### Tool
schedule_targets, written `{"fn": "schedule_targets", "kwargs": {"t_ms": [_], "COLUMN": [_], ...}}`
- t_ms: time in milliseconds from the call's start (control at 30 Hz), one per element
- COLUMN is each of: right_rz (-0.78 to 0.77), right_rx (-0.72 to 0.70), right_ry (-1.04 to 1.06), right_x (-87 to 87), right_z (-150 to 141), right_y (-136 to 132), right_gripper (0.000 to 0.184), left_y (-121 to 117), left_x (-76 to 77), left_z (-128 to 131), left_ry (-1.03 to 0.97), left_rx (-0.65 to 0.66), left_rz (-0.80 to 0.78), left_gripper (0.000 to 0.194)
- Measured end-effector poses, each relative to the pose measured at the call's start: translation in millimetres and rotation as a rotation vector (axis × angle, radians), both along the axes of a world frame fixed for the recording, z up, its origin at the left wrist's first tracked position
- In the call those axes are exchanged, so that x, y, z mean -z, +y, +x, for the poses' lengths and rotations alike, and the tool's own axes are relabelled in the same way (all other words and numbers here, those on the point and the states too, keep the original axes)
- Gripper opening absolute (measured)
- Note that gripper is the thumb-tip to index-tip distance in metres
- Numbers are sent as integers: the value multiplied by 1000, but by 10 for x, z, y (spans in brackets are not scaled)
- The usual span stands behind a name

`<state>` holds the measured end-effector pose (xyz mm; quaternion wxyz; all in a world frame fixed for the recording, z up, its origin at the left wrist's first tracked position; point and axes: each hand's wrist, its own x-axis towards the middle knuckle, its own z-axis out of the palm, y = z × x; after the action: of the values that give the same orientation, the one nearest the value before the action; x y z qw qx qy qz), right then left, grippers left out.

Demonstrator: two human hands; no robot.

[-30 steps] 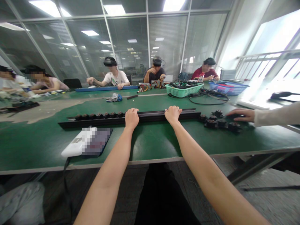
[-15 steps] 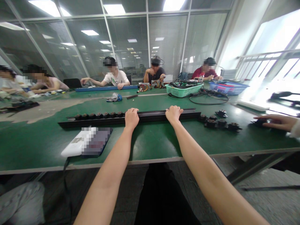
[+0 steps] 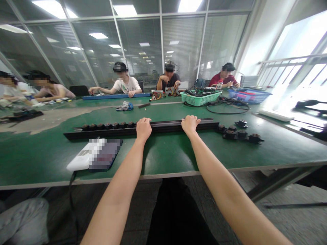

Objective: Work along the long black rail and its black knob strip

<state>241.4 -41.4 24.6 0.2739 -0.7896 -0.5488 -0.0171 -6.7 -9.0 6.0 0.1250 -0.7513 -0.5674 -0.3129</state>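
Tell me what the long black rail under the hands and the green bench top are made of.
The long black rail under the left hand and right hand looks like black-finished metal, perhaps aluminium, judging by its straight, rigid edges and dull sheen; plastic can't be ruled out. The green bench top looks like a smooth rubber or laminate mat, with a soft gloss that reflects the arms.

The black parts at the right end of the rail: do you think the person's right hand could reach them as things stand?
Probably yes. The right hand rests on the black rail, and the black parts sit just past its right end on the green bench, with nothing visible in the way.
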Motion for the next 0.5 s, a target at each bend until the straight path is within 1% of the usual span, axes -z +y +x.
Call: {"fn": "schedule_targets", "kwargs": {"t_ms": [500], "right_rz": [10], "right_rx": [16], "right_ry": [-25], "right_x": [12], "right_z": [13], "right_y": [8], "right_gripper": [36], "left_y": [21], "left_x": [16], "left_z": [-12], "left_ry": [6], "left_rx": [0], "left_rz": [8], "left_gripper": [42]}}
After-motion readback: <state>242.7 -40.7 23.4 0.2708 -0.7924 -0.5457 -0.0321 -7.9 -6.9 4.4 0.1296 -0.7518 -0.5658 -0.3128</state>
